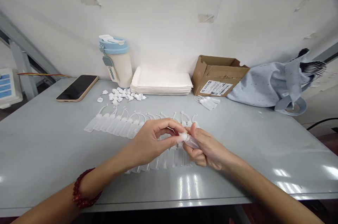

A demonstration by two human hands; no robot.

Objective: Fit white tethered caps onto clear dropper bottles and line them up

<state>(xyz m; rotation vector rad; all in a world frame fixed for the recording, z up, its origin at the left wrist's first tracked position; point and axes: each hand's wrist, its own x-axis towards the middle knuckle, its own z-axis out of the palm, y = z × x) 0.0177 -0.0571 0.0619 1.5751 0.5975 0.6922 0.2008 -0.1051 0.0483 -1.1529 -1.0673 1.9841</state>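
Observation:
My right hand (208,150) is wrapped around a small translucent plastic tube (192,142), which tilts up toward the left. At the tube's upper end, my left hand (154,139) pinches a white cap (183,135) between thumb and fingers. The cap touches the tube; how firmly it sits there I cannot tell. Beneath and behind both hands lie several similar tubes in a back row (113,123) and a front row (163,160), partly hidden by my hands. Thin loops stick out from the back row's tops. Loose white caps (121,94) form a pile farther back.
Along the wall stand a cream tumbler with a blue lid (118,64), a stack of white envelopes (162,82) and a cardboard box (218,76). A few tubes (208,102) lie before the box. A phone (77,88) is at left, a light-blue cloth bag (264,83) at right.

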